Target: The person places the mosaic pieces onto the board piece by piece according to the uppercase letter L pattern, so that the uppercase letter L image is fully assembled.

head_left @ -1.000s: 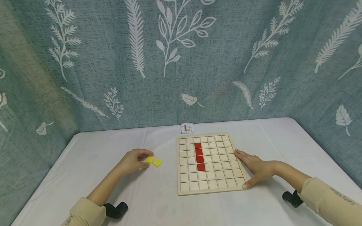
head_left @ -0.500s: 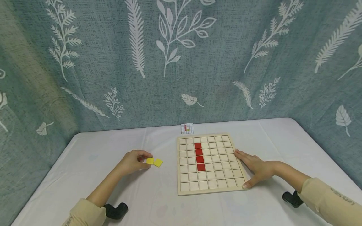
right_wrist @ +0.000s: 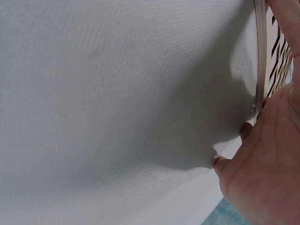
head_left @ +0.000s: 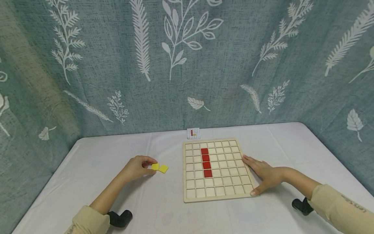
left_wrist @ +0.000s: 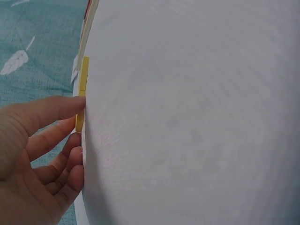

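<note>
So my left hand (head_left: 138, 166) has a yellow tile (head_left: 155, 166) pinched between thumb and finger, with my other fingers bent in underneath. I honestly can't tell if the tile is lifted off the cloth or lying on it. Right beside it, on the side toward the board, is a second yellow tile (head_left: 163, 168) – from the left wrist the two look end to end, but I wouldn't swear they touch. That second one sits between my left hand and the board.

My right hand (head_left: 267, 174) is spread along the board's right side, fingers out straight, fingertips on the edge and thumb over the near right corner, so that bit is covered.

The pale gridded board (head_left: 231, 172) lies flat, with four red tiles (head_left: 206, 165) stacked in one column left of the middle. Behind its far edge there's a little card (head_left: 193, 133) printed with a grid, a red strip and a yellow patch.

All this is on a white cloth (head_left: 163, 208). Beige sleeves (head_left: 91, 219) on both arms, a black piece (head_left: 120, 218) sticking out by the left cuff and another black one (head_left: 303, 206) by the right – and a blue-green leafy curtain (head_left: 233, 81) hanging behind the table.
</note>
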Demonstrator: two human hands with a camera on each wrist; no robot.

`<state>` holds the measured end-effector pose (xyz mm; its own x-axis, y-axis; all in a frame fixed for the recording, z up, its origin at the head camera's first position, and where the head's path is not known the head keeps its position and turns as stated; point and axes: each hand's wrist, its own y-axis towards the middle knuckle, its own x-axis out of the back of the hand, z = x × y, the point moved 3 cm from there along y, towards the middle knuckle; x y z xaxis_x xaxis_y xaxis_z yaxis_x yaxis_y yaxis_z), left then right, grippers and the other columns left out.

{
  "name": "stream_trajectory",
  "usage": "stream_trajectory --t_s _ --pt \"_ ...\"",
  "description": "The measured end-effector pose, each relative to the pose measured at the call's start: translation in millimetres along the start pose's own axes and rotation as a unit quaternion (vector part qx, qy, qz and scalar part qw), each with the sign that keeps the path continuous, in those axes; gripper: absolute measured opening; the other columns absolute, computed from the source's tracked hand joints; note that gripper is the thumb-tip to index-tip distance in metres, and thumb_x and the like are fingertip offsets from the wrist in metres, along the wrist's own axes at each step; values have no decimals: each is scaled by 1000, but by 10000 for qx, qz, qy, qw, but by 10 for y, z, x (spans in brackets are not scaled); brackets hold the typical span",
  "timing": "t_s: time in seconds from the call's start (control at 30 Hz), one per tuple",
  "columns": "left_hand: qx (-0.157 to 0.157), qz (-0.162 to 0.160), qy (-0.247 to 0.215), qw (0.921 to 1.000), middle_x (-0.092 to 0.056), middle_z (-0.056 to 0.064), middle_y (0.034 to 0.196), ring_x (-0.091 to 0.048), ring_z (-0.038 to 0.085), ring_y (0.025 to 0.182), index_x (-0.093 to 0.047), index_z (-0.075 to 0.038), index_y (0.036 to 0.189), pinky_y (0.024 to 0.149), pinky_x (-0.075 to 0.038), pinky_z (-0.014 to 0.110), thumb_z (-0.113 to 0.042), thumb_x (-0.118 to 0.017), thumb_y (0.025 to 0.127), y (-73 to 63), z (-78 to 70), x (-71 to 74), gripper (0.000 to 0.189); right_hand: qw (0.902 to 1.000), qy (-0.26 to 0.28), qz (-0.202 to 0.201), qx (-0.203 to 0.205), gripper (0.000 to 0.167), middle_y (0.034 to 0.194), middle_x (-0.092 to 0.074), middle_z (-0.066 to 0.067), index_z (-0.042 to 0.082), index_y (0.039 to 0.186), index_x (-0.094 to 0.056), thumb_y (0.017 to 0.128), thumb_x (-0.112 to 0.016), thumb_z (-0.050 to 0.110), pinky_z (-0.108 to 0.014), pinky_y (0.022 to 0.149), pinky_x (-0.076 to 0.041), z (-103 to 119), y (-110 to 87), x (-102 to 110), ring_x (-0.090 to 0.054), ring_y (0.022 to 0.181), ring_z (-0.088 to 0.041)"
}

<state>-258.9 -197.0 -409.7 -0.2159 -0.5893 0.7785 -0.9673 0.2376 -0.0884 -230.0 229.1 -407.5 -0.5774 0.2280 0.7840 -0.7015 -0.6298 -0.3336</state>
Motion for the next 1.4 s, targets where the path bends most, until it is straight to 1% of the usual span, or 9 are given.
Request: stream_trajectory --t_s 0.27,0.47,0.6,0.73,0.83,0.97,1.23,1.3,1.4 --pt "-48 -39 -15 10000 -63 5 91 -49 16 77 -69 -6 97 66 -41 28 -15 -77 72 -12 1 -12 28 9999 9 23 -120 117 150 2 -28 -7 143 0 71 -75 46 -68 100 -7 5 -6 6 -3 135 -49" --pt "-56 -191 47 9998 -62 3 87 -49 15 75 -68 -7 94 66 -41 28 -15 -77 72 -7 3 -23 25 9999 22 20 -126 117 150 2 -28 -7 143 0 71 -75 45 -68 101 -7 7 -11 5 -3 135 -48" --pt "-114 -312 72 9994 -60 1 82 -49 14 73 -66 -7 93 63 -40 28 -15 -77 72 0 12 -31 25 9999 39 21 -149 117 150 3 -27 -7 144 1 71 -75 46 -68 101 -6 -2 -7 -2 -3 136 -48" --pt "-199 -345 -11 9992 -57 0 78 -46 14 69 -66 -7 92 59 -38 27 -15 -76 71 -6 3 -39 25 9999 35 6 -164 118 150 2 -27 -7 144 0 71 -75 47 -68 101 -6 -6 -5 -3 -3 136 -48" --pt "-142 -349 -60 9993 -56 0 77 -45 14 68 -67 -7 93 58 -37 27 -16 -76 72 -21 -12 -39 25 9999 14 3 -149 118 150 2 -28 -7 144 0 71 -75 47 -67 101 -7 -9 -4 1 -3 136 -48" --pt "-32 -394 -10 9992 -57 0 77 -46 14 69 -69 -6 95 60 -37 27 -18 -75 73 -39 -32 -30 26 9999 20 9 -129 118 150 2 -28 -8 143 0 71 -75 47 -67 102 -7 -19 2 6 -3 136 -47" --pt "153 -482 308 9982 -62 2 83 -48 15 71 -72 -7 97 60 -39 28 -19 -76 72 -66 -84 -7 29 9999 23 20 -138 118 150 2 -27 -7 144 0 71 -75 47 -67 101 -7 -6 -3 11 -3 136 -47" --pt "165 -467 328 9982 -63 3 83 -48 15 71 -72 -6 98 59 -39 27 -20 -77 72 -71 -94 -2 30 9999 15 15 -139 118 150 2 -27 -7 144 0 71 -75 47 -67 101 -7 -3 -4 10 -3 136 -47" --pt "87 -509 353 9980 -63 3 85 -49 15 71 -72 -6 99 58 -39 27 -21 -77 72 -81 -111 14 31 9999 -3 4 -162 118 150 2 -28 -7 143 0 70 -75 47 -67 102 -7 2 -2 13 -3 136 -47"
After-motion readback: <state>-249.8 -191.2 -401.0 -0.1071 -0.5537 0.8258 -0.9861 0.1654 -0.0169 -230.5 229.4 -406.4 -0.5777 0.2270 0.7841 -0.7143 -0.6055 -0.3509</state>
